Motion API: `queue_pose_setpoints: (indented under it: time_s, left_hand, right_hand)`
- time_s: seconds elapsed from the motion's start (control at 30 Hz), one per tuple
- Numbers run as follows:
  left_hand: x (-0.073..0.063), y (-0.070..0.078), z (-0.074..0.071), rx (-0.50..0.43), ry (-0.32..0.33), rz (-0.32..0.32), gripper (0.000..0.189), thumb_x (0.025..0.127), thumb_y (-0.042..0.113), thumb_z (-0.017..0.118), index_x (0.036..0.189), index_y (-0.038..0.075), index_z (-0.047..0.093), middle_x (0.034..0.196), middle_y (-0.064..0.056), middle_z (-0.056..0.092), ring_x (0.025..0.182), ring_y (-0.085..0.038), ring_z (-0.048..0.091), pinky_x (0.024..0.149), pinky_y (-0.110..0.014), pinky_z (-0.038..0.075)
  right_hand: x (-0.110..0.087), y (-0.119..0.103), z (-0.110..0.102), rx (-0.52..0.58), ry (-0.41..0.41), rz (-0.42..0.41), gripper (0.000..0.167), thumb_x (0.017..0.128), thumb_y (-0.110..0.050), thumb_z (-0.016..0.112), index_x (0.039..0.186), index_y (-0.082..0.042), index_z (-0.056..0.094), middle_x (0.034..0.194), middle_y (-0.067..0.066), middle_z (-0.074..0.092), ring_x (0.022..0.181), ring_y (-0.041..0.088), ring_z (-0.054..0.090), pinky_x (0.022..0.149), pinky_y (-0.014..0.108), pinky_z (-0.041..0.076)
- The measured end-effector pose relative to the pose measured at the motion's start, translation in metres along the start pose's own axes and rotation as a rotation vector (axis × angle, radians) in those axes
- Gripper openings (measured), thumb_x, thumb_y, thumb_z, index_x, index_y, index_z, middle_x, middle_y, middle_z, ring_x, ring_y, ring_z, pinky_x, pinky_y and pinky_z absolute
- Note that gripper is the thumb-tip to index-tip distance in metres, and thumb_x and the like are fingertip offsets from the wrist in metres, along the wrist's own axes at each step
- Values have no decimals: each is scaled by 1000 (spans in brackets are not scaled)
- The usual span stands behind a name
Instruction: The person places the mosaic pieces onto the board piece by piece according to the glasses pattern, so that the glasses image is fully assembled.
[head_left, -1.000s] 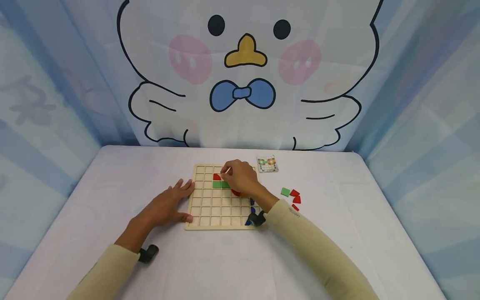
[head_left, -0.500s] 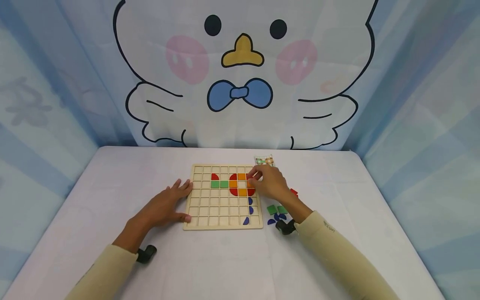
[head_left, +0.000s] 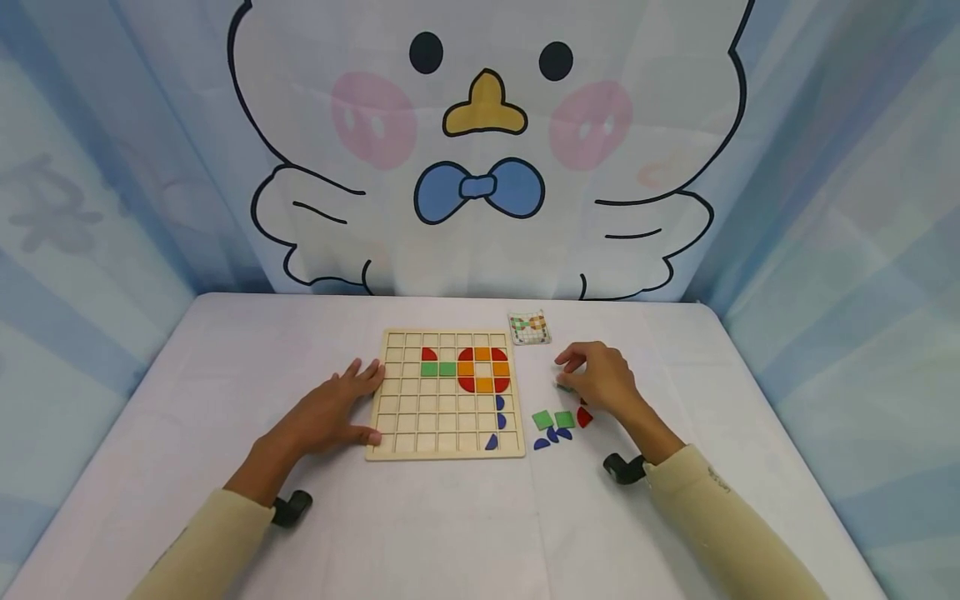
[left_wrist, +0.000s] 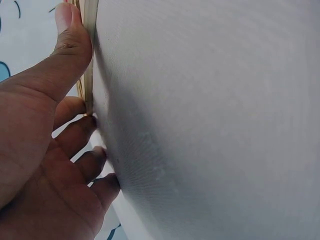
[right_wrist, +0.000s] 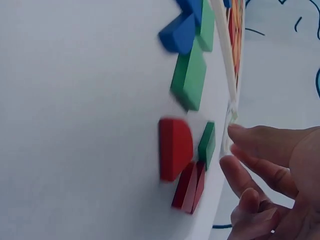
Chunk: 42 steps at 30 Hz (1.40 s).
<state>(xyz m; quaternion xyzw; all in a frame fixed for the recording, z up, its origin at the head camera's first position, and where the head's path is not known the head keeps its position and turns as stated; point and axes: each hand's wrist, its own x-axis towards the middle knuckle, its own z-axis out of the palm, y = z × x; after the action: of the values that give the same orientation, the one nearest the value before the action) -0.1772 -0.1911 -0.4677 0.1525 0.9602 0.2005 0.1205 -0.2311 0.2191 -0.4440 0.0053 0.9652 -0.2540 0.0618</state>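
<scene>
My left hand rests along the left side of a wooden grid board. Its thumb lies on the board's edge and the other fingers are spread. To the right of the board, my right hand hovers over loose pieces, its fingers bent lightly and nothing seen between them. Nearest to it are a green square block and several red quarter-round blocks, partly hidden by the hand in the head view. On the board sit green squares, orange squares, red quarter-rounds and blue half-rounds.
Two loose green squares and several blue half-rounds lie right of the board. A small pattern card is at the board's far right corner. A white cloth covers the table; a printed curtain stands behind.
My right hand has moved from over the board's middle, past the red and orange ring at its right side, to the loose pieces. The left hand stays at the board's edge.
</scene>
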Motion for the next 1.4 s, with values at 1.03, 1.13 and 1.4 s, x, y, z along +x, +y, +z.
queue_pose_setpoints:
  time_s: [1.03, 1.13, 1.4]
  left_hand:
    - [0, -2, 1, -12, -7, -4, 112, 81, 43, 91, 168, 11, 29, 176, -15, 25, 162, -49, 19, 128, -69, 27]
    - [0, -3, 1, -12, -8, -8, 112, 81, 43, 91, 168, 11, 28, 176, -15, 25, 162, -49, 19, 128, -69, 27]
    - [-1, -5, 1, -19, -1, 5, 111, 81, 43, 91, 168, 11, 29, 176, -14, 25, 163, -48, 19, 128, -68, 26]
  right_hand:
    - [11, -35, 16, 119, 28, -150, 12, 89, -19, 88, 86, -19, 76, 81, 1, 72, 86, 24, 59, 76, 35, 39]
    - [14, -48, 19, 123, 29, -183, 13, 88, -20, 89, 86, -19, 76, 81, 0, 72, 84, 24, 59, 75, 35, 40]
    - [22, -87, 31, 140, 25, -226, 13, 89, -21, 89, 84, -20, 77, 81, -1, 70, 89, 21, 61, 75, 35, 46]
